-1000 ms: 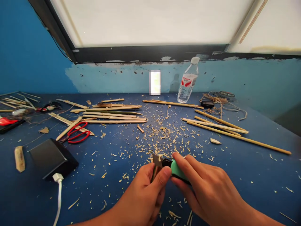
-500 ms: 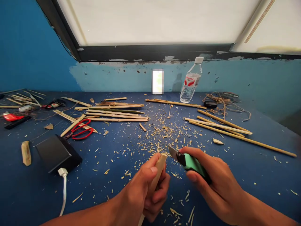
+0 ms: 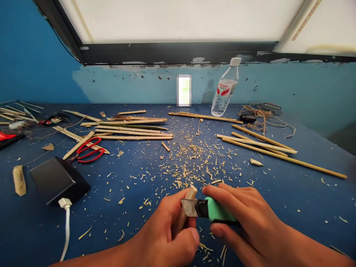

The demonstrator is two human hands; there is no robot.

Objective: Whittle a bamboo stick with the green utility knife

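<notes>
My left hand (image 3: 172,230) is closed around a pale bamboo strip (image 3: 191,193), whose cut tip sticks up past the fingers. In my right hand (image 3: 247,222) is a green and black utility knife (image 3: 221,209). The knife's blade (image 3: 189,207) lies across the strip just below its tip, pointing left. My left thumb is below the blade, near its edge. Most of the strip is hidden inside the left hand. Beyond both hands, small bamboo shavings (image 3: 194,155) are scattered over the blue table.
Split bamboo strips (image 3: 133,137) and red-handled scissors (image 3: 90,150) lie at left, near a black box (image 3: 59,181) with a white cable (image 3: 66,230). Bamboo sticks (image 3: 283,157) lie at right. By the wall stand a water bottle (image 3: 224,89) and a blurred bright screen (image 3: 184,90); twine (image 3: 261,118) is tangled nearby.
The knife has moved left and turned, so its blade now crosses the strip instead of standing apart at its right. My left thumb has moved down the strip. The view has shifted slightly.
</notes>
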